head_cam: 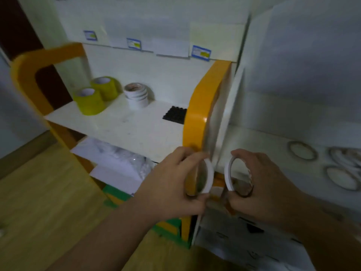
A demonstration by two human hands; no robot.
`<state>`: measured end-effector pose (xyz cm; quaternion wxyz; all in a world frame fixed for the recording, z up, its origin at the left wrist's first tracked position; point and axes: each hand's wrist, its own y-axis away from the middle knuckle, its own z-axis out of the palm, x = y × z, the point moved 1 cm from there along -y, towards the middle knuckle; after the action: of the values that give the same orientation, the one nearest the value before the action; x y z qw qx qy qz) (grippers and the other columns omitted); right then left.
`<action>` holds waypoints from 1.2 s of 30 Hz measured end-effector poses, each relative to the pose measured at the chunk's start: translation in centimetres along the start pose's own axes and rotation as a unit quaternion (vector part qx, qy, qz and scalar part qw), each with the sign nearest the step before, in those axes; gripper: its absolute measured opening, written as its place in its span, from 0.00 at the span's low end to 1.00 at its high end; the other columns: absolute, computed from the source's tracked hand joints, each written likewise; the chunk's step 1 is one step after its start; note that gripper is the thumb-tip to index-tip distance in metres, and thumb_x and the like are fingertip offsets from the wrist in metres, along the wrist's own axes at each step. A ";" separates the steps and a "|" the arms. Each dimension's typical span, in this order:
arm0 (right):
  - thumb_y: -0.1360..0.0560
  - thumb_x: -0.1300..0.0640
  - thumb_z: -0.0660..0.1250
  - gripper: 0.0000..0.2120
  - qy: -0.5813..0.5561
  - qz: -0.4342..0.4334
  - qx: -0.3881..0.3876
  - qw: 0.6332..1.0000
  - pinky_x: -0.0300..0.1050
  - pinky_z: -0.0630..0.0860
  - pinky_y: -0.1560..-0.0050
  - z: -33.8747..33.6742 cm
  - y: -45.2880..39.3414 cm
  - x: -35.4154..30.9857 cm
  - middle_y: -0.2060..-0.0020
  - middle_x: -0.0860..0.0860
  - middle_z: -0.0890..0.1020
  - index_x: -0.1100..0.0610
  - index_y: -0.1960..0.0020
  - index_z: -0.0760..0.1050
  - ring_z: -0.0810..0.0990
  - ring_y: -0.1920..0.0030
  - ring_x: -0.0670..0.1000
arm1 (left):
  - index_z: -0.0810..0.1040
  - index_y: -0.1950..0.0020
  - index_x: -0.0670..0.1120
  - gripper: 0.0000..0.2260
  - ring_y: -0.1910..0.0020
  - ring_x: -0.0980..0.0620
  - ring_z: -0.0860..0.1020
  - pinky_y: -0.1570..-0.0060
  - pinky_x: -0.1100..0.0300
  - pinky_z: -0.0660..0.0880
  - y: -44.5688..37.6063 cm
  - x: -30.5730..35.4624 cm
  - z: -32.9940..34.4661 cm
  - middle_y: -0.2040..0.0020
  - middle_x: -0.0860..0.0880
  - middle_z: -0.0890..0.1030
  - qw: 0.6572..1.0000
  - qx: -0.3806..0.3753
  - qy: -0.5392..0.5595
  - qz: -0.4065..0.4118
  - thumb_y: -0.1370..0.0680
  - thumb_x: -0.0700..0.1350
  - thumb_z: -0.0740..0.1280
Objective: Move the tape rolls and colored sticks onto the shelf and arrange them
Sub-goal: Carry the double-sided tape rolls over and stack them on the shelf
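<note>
My left hand (173, 184) fingers clamp a white tape roll (205, 176); right hand (259, 184) fingers clamp another (229, 175). Both rolls sit just below the shelf (121, 128) front edge. On the shelf: two yellow rolls (91, 100), a white stack (136, 95).

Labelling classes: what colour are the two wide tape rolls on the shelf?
Yellow-green wide tape rolls, white cores; head view.

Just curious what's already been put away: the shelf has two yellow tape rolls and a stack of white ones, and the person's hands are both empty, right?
Not quite. In the head view the left hand and right hand each hold a white tape roll. The shelf does carry two yellow tape rolls and a stack of white ones.
</note>
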<state>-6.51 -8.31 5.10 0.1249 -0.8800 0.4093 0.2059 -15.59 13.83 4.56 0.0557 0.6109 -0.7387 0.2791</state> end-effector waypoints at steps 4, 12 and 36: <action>0.39 0.36 0.69 0.40 -0.007 -0.028 0.002 1.000 0.48 0.74 0.44 3.1 -1.5 -6.2 0.42 0.41 0.66 0.33 0.31 0.55 0.70 0.41 0.48 | 0.62 0.25 0.58 0.35 0.49 0.61 0.72 0.52 0.66 0.70 4.7 -5.6 -3.9 0.37 0.58 0.68 0.997 0.026 -0.037 -0.060 0.30 0.61 0.70; 0.36 0.44 0.74 0.41 -0.040 -0.082 0.039 0.995 0.51 0.76 0.41 8.3 -6.2 -15.0 0.36 0.45 0.67 0.38 0.28 0.56 0.69 0.37 0.49 | 0.61 0.23 0.56 0.37 0.38 0.52 0.70 0.45 0.63 0.67 10.5 -14.1 -9.4 0.33 0.52 0.69 0.975 0.075 -0.103 -0.183 0.29 0.60 0.70; 0.33 0.48 0.73 0.40 -0.072 -0.068 0.133 0.986 0.44 0.69 0.44 12.6 -26.5 -19.4 0.35 0.47 0.63 0.44 0.27 0.57 0.60 0.33 0.51 | 0.63 0.23 0.54 0.38 0.35 0.43 0.68 0.38 0.46 0.69 -0.3 -31.1 -15.7 0.32 0.50 0.69 0.953 0.089 -0.181 -0.225 0.32 0.63 0.63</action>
<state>-0.63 26.36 4.30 0.2839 -0.8639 0.3627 0.2037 -11.66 48.48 4.66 -0.0725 0.8041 -0.5518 0.2089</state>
